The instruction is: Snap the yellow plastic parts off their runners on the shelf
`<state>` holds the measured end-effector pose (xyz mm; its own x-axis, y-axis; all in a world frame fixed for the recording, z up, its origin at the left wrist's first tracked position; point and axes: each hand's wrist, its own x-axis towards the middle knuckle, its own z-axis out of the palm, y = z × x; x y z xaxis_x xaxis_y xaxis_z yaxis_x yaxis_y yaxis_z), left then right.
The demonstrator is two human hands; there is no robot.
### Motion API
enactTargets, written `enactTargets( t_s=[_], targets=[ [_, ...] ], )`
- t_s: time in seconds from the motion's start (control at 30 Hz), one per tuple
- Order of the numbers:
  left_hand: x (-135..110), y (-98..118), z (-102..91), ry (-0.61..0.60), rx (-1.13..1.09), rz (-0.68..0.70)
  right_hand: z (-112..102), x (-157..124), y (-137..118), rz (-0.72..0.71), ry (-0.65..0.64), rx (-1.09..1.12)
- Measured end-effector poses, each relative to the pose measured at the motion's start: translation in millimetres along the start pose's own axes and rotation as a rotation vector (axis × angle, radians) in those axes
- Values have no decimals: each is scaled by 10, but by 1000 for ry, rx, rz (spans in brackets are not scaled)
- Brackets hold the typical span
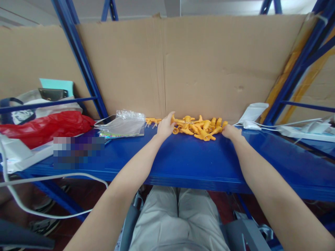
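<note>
A pile of several small yellow-orange plastic parts (201, 128) lies at the back of the blue shelf (188, 164), against a cardboard wall. My left hand (165, 126) rests at the pile's left edge, fingers curled onto the parts there. At the right edge of the pile sits my right hand (231, 132), its fingers bent down against the parts. Whether either hand has picked a part up is hidden by the fingers. A few more yellow parts (153, 121) lie apart, left of my left hand.
Clear plastic bags (123, 123) lie left of the pile. A red bag (44, 127) and white items fill the shelf's left end. White cables and a power strip (295, 130) run along the right. Blue rack posts (83, 66) frame the bay.
</note>
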<state>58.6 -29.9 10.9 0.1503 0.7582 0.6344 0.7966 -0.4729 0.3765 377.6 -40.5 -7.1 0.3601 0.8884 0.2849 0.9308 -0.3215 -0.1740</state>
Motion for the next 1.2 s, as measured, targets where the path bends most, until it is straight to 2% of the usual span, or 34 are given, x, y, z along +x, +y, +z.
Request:
enactTargets(
  t_s=[0.03,0.1,0.27,0.33,0.43,0.5,0.6,0.7,0.8,1.03,1.2],
  targets=[
    [0,-1,3,-4,-7,17,-80,-40,-74,11,23,-3],
    [0,-3,8,-15,-21,54,-231,-116,-239,-63,102,40],
    [-3,16,15,-35,-32,141,-393,-269,-672,-327,241,377],
    [-9,32,17,-33,-25,174,-385,-351,-827,-461,162,546],
    [-25,48,27,-43,-23,249,-367,-502,-989,-623,-100,702],
    [-34,51,42,-65,-29,303,-373,-586,-1032,-675,-237,753],
    [-27,57,69,-66,-63,350,-397,-640,-1022,-603,-364,795],
    [-3,94,72,48,-141,400,-411,-638,-999,-491,-453,894],
    [-10,166,42,117,-162,446,-406,-636,-1020,-426,-468,1002],
    [-107,291,29,-94,-110,562,-316,-634,-1112,-348,-392,1103],
    [-84,286,94,-148,-138,539,-217,-591,-1127,-314,-372,1056]
  ],
)
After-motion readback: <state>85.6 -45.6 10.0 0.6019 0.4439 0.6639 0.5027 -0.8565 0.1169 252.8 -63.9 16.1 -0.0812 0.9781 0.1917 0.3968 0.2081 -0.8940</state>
